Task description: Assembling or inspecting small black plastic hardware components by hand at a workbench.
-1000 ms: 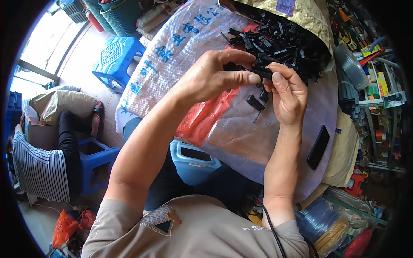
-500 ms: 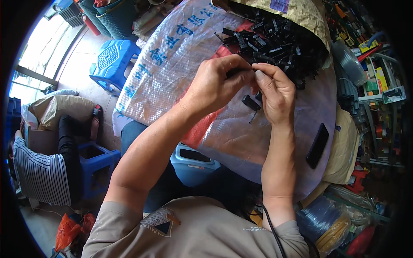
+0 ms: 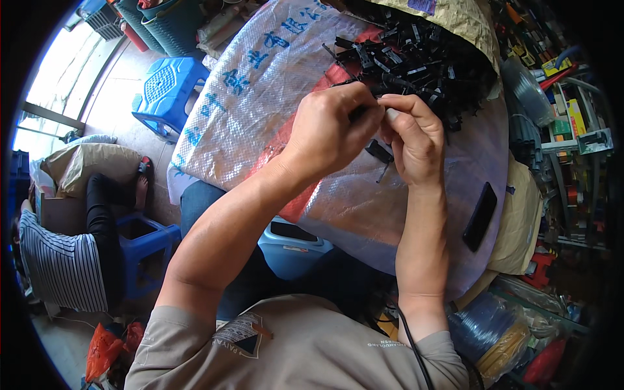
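Fingertips of both hands meet over the middle of the table; the left hand is curled tight, thumb and forefinger pinched on a small black plastic part of which only a dark sliver shows between the knuckles; the right hand closes its thumb and forefinger on the same piece from the other side, its remaining fingers bent loosely, so both hands are grasping and neither is released. What shape the part has, and whether it is one piece or two being pressed together, cannot be told; the fingers hide it.

Just below the hands a second black piece lies on the woven plastic sack that covers the table; beyond the knuckles the heap of black plastic parts is spread across the far side; a dark flat phone lies apart near the right edge.

To do this well, I judge, the grip should stay at the very tips so the part stays visible, force should run straight along the piece and not twist it, and the work should be held over the sack so a slip drops it there and not onto the floor.

At the left, a blue plastic stool stands by the table; a seated person in a striped top is nearby.
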A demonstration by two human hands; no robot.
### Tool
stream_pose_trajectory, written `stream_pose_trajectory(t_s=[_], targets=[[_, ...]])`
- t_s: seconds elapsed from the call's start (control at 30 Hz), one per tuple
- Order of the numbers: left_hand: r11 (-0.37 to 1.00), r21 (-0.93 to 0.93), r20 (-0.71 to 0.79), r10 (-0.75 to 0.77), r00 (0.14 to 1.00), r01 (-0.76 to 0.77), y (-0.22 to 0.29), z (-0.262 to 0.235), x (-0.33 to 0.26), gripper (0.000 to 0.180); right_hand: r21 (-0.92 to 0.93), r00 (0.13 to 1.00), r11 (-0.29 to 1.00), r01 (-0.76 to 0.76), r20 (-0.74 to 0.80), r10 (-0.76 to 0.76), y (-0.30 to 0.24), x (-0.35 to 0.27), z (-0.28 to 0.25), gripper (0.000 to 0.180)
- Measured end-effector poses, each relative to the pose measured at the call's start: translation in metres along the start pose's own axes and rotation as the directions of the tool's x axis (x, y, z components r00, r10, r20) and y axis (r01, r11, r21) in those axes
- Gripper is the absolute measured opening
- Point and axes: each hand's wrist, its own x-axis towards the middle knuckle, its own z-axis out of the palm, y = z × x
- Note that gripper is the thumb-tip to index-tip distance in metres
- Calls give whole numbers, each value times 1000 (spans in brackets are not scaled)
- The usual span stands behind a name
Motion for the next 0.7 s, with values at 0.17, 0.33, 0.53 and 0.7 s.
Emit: stream_pose_trajectory(t_s=[0.17,0.33,0.53,0.7], targets=[[621,-524,401,-424,812,583,5,-20,7,26,-75,998,995,-69,-14,68,-12,-4,6,11],[796,-303,364,-411,836,524,13,-26,7,29,-302,991,945,-125,-3,130,-22,-6,-4,15],[998,13,295,-57,954,56,-3,-19,2,30,-315,973,930,-188,73,221,-24,-8,-8,12],[986,153,322,-117,940,71,1,-12,4,30,-396,964,897,-196,93,251,-26,-11,-9,11]])
